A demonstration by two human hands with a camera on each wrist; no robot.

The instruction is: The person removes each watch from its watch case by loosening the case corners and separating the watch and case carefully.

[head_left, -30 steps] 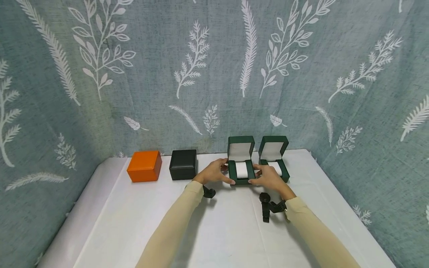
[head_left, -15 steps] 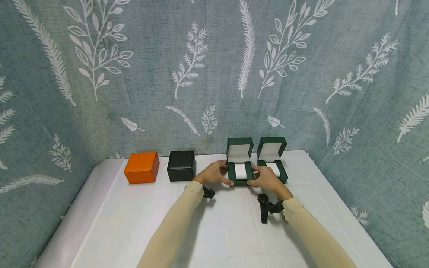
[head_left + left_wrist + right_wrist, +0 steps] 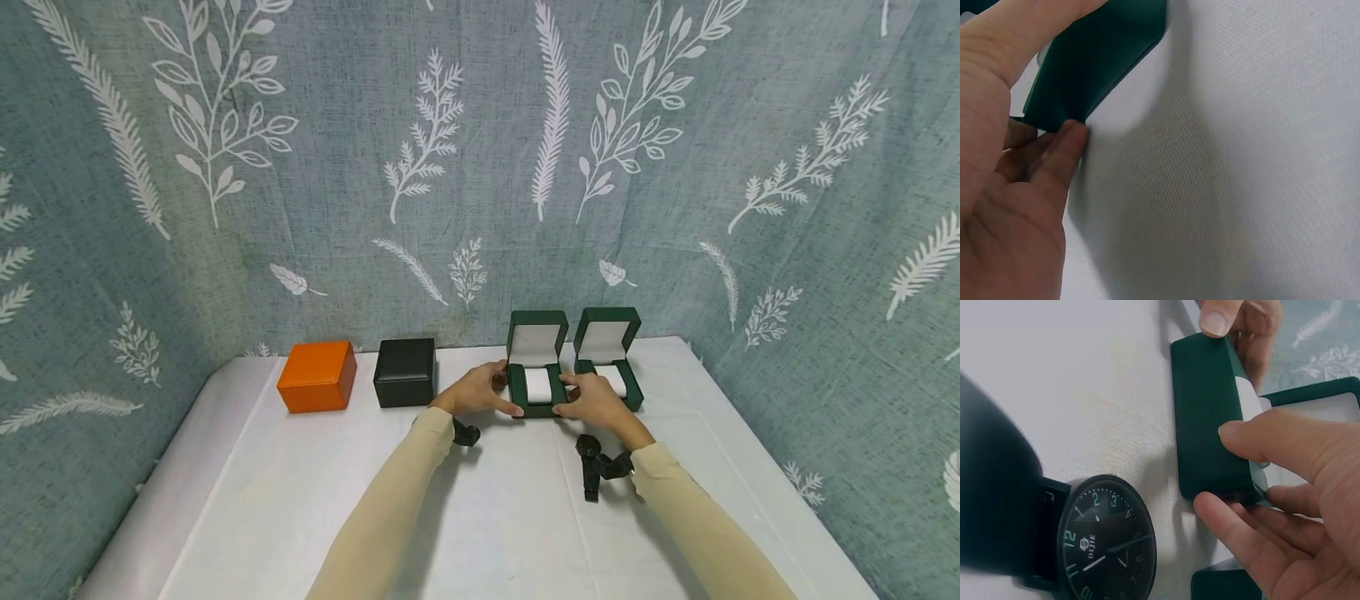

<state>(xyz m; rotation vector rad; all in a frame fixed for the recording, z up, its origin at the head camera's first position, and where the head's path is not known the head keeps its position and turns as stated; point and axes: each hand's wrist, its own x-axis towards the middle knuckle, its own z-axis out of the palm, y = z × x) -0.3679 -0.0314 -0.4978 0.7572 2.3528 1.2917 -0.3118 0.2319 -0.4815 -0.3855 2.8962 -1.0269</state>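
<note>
Subject: a green box [image 3: 537, 412], lid raised, right of centre in the head frame, resting on the white-covered counter [image 3: 300, 500]. Grip: the left hand [image 3: 478, 390] pinches its left side, thumb at the near corner; the right hand [image 3: 594, 400] pinches the right side, thumb on the front face.

Assessment: equal, light pressure from both hands, low on the walls, should keep the box square and the lid undisturbed.

Surroundings: a second green box [image 3: 633, 385], also raised-lidded, stands close behind the right hand's fingers and limits room there. A black watch [image 3: 588, 447] lies near the right wrist, liable to be brushed. A black box [image 3: 405, 372] and orange box [image 3: 315, 375] stand left of centre, unobstructive.
</note>
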